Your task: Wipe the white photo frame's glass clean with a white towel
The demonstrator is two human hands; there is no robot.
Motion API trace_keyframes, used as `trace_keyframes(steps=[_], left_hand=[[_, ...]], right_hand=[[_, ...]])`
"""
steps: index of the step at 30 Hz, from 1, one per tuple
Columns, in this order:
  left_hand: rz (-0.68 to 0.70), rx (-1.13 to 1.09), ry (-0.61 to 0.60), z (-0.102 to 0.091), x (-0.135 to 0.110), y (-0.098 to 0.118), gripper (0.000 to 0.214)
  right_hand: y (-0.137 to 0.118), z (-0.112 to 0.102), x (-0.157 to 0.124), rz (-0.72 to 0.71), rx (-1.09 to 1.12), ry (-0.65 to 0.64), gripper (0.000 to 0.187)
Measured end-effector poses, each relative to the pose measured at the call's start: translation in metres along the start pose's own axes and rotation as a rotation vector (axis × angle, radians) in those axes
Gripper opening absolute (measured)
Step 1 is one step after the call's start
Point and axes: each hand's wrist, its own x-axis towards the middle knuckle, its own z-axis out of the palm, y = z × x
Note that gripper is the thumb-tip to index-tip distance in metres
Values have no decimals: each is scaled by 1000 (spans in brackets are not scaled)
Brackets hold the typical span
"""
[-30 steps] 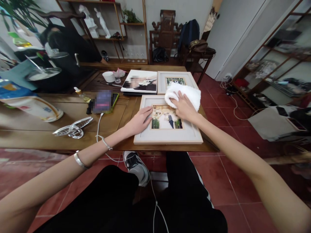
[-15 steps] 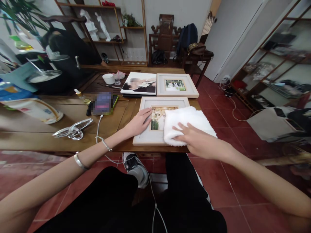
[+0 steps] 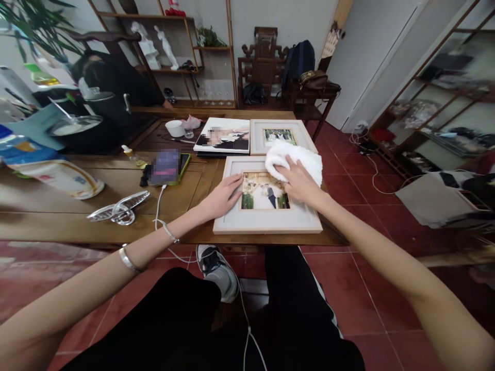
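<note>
A white-framed photo (image 3: 266, 221) lies flat at the near edge of the wooden table (image 3: 96, 226). My left hand (image 3: 222, 196) rests flat on the frame's left border, fingers stretched out. My right hand (image 3: 299, 181) presses a white towel (image 3: 297, 154) onto the frame's upper right corner, fingers laid over the cloth. A second white-framed photo (image 3: 279, 137) lies just behind, partly covered by the towel. An unframed photo print (image 3: 224, 135) lies to its left.
A phone (image 3: 166, 166) on a white charging cable (image 3: 158, 203) lies left of the frames. A silver ornament (image 3: 118, 208), a small bottle (image 3: 129, 152) and a white cup (image 3: 174, 127) stand on the table. Shelves, a carved chair (image 3: 265, 62) and red floor tiles surround it.
My right hand slid the towel from the frame's near right edge back up to its upper right corner, uncovering the picture. My left hand stayed in place.
</note>
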Motion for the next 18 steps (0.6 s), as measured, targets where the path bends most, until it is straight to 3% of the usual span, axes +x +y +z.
trace_keyframes(steps=[3, 6, 11, 18], left_hand=[[-5, 4, -2, 0, 0, -1, 53], [-4, 6, 3, 0, 0, -1, 53], [-1, -8, 22, 3, 0, 0, 53], [-2, -8, 20, 3, 0, -2, 52]], right_hand=[[7, 3, 22, -20, -53, -5, 65], [2, -1, 21, -52, -113, -71, 62], [-19, -16, -23, -170, -103, -221, 65], [-48, -62, -97, -272, 59, -451, 75]])
